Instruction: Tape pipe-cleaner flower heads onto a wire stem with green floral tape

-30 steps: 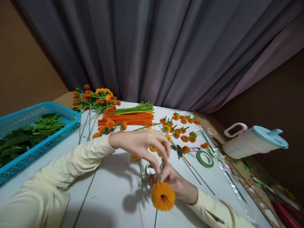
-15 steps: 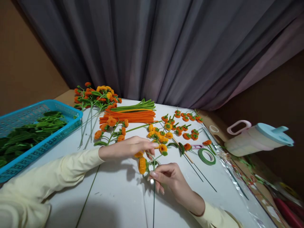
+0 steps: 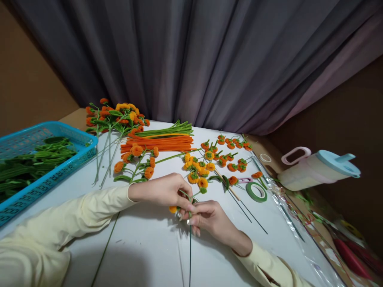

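Note:
A dark thin stem (image 3: pixel 190 251) with green strands at its top stands between my two hands over the white table. My left hand (image 3: pixel 169 192) is closed, thumb and fingers pinching near the top of the stem. Just below and right, my right hand (image 3: pixel 214 220) pinches the same stem, its lower fingers loosely curled. A fuzzy yellow flower (image 3: pixel 172 209) on this stem peeks out beneath my left hand, which hides most of it. Loose yellow flowers (image 3: pixel 202 182) lie just beyond my hands. Left of them rests an orange flower spray (image 3: pixel 137 150) with green leaves.
A blue basket (image 3: pixel 78 158) holding green leaves stands at left. Bundles of orange pipe cleaners (image 3: pixel 158 144) and green pipe cleaners (image 3: pixel 176 128) lie farther back, near finished flower stems (image 3: pixel 109 115). At right are green tape (image 3: pixel 250 192), small orange flowers (image 3: pixel 232 167) and a lidded cup (image 3: pixel 299 175).
My left hand has gone from stretched fingers above the flower to a pinch on the stem, now covering most of the yellow flower. My right hand keeps its hold. The view has shifted slightly.

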A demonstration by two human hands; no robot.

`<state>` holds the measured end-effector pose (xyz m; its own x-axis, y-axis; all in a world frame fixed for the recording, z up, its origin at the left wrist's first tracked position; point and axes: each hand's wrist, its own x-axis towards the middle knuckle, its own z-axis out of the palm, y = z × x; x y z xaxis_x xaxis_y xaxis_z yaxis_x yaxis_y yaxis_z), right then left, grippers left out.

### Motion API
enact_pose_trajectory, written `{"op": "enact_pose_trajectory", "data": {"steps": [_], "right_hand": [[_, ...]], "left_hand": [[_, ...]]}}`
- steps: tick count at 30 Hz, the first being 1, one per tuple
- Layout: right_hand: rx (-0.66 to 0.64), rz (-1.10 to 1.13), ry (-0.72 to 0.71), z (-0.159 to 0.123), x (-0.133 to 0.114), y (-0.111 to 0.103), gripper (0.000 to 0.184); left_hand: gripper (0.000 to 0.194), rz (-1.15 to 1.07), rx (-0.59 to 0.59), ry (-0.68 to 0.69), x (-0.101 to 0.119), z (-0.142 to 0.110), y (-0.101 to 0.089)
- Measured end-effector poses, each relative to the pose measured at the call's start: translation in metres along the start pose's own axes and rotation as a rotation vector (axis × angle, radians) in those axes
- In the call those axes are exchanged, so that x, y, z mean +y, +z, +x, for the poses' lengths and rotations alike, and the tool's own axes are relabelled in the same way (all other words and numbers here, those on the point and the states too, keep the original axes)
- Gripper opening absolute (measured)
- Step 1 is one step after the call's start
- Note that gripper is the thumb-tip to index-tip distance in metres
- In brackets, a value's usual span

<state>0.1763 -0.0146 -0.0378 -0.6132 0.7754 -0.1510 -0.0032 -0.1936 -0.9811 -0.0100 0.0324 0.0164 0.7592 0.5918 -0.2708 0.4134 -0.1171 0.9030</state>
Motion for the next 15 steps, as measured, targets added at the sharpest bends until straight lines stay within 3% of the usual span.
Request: {"op": "enact_pose_trajectory", "data": {"steps": [8,15], "right_hand": [[-0.096,0.106,0.098,0.005,0.014,-0.010,0.038],[-0.070,0.170,0.069,0.004,0.019,-0.007,0.031]], "left_hand": [[0.014,0.061,-0.008,0.125,0.006,-0.002,0.001],[0.015,0.146,-0.054,0.092,0.003,0.003,-0.002]]}}
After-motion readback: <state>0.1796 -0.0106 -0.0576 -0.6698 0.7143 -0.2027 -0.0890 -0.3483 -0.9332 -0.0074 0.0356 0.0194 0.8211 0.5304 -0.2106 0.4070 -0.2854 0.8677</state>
